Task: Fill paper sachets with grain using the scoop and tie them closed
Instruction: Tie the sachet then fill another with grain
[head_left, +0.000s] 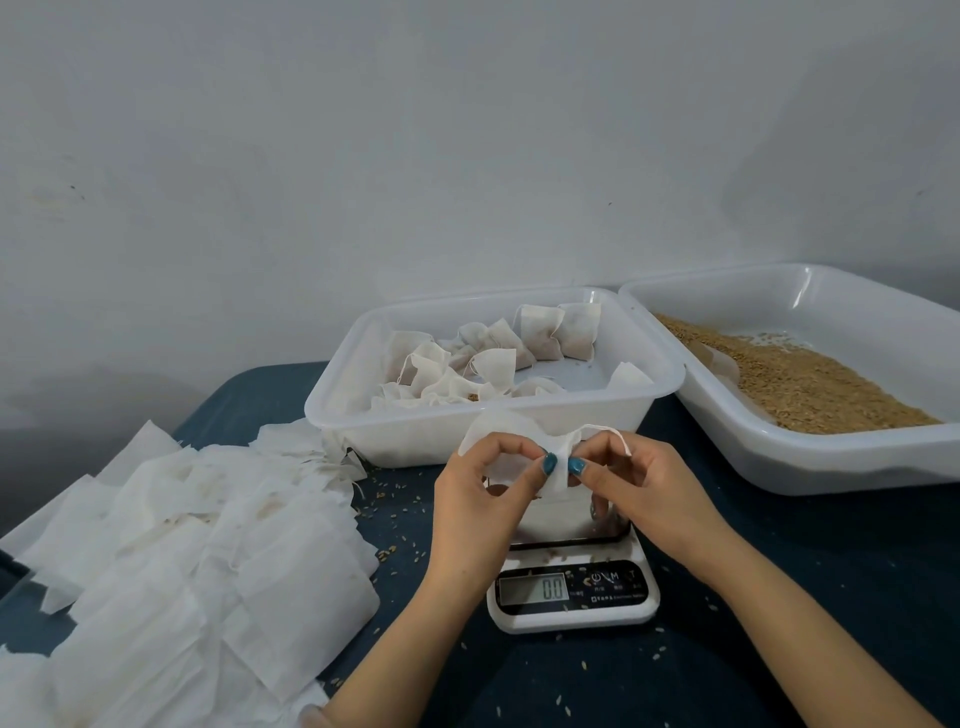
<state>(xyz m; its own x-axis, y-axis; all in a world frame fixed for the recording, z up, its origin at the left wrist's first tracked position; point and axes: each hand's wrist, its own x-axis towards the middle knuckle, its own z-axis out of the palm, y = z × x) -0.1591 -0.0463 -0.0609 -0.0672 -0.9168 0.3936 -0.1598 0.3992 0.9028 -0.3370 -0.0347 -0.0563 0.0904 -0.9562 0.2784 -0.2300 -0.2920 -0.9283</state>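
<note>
Above the kitchen scale I hold one white paper sachet between both hands. My left hand pinches its mouth from the left with thumb and fingers. My right hand pinches the same mouth from the right, and the drawstring loops over its fingers. Brown grain lies in the white tray at the right. A clear scoop lies half buried in the grain at the tray's left side.
A white tub behind my hands holds several filled, tied sachets. A heap of flat empty sachets covers the dark blue cloth at the left. Loose grains are scattered around the scale. The scale display reads zero.
</note>
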